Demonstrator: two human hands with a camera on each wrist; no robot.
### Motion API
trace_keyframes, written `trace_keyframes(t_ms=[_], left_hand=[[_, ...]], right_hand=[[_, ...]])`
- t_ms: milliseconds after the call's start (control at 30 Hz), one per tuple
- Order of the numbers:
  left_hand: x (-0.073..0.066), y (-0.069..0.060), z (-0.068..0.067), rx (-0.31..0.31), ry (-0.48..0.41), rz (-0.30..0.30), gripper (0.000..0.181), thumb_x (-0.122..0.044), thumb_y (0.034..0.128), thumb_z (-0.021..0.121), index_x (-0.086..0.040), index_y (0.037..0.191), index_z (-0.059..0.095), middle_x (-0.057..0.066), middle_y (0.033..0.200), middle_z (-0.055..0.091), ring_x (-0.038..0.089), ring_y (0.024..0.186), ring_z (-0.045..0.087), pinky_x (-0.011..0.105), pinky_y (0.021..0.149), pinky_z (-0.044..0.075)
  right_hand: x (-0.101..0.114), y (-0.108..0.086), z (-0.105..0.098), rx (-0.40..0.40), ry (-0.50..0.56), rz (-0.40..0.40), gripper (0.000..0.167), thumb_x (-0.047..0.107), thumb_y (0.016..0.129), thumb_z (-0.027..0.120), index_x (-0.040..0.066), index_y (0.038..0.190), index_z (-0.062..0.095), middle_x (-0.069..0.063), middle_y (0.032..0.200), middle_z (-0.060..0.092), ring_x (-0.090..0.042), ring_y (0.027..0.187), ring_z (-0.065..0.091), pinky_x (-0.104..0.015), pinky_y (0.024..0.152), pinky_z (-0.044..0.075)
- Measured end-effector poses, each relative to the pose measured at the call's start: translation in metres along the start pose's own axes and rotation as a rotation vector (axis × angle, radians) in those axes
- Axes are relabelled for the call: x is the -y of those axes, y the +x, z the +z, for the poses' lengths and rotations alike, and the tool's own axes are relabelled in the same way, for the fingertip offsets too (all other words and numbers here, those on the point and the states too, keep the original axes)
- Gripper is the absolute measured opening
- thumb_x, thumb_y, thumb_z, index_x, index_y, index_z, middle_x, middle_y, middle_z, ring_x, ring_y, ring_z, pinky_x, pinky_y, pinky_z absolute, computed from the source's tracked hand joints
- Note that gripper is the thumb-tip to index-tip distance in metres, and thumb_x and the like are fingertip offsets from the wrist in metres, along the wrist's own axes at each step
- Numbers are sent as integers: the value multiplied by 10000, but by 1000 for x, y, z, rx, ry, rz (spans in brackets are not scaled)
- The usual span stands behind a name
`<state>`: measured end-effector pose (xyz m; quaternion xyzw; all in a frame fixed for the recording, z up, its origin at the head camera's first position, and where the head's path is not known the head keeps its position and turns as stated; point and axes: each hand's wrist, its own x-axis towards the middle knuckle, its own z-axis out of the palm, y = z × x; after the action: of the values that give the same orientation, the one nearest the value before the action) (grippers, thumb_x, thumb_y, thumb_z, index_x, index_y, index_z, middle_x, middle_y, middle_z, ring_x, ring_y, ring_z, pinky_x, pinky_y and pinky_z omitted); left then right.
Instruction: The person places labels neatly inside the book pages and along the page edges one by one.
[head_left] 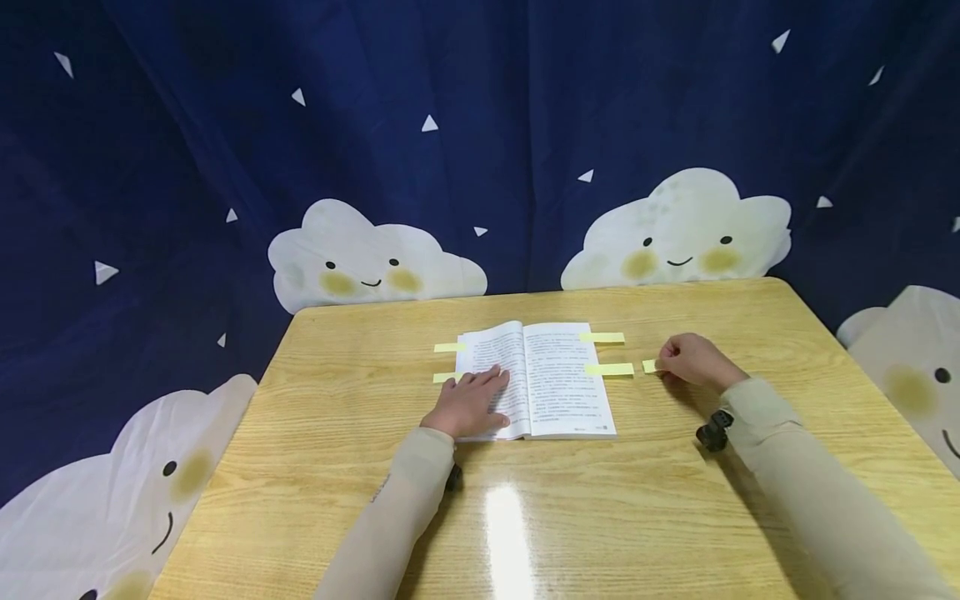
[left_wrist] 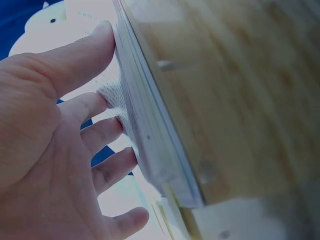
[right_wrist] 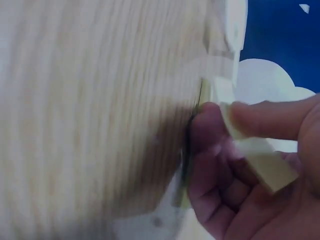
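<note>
An open book (head_left: 562, 400) with printed pages lies on the table, yellow sticky strips (head_left: 611, 369) jutting past its left and right page edges. Across the left page rests my left hand (head_left: 468, 404), its fingers spread and pressing the paper. The left wrist view has the fingers (left_wrist: 107, 135) over the page beside the book's lower edge. To the right of the book, my right hand (head_left: 693, 358) pinches a yellow sticky note strip (right_wrist: 272, 172) between thumb and finger. Another yellow strip (right_wrist: 204, 95) shows behind the fingertips in the right wrist view, blurred.
The wooden table (head_left: 337, 400) extends on every side of the book. Behind it hangs a dark blue curtain (head_left: 517, 125) with white clouds and triangles. A small black device (head_left: 715, 430) sits at the right wrist.
</note>
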<state>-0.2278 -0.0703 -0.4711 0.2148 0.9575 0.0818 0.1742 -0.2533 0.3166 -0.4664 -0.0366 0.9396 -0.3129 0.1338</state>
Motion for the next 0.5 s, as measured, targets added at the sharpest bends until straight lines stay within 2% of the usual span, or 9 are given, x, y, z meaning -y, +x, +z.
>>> trace_keyframes(t_ms=[100,267,500], left_hand=[[0,-1,-1,6,-2,6,758,-485,963,590,-295,1594,216,-69,1680,172,298,1524,266,614,1211,193],[1,-1,-1,-4,8,8,762,-493,960,590,-297,1594,217,-68,1680,175,299,1520,274,614,1210,195],[0,0,-1,3,-4,6,761,-489,959,594,-298,1593,220,-69,1679,178,299,1524,268,613,1214,188]], right_hand=[[3,-8,1,-17,76,8,197,167,985,576,-17,917,594,-132,867,687,-166,763,644,-285,667,503],[24,-25,4,-33,178,-6,197,164,984,581,-30,1016,573,-113,876,631,-180,781,616,-307,673,528],[48,-39,31,55,234,-57,190,132,982,571,-38,1057,610,-112,849,623,-183,734,582,-308,620,494]])
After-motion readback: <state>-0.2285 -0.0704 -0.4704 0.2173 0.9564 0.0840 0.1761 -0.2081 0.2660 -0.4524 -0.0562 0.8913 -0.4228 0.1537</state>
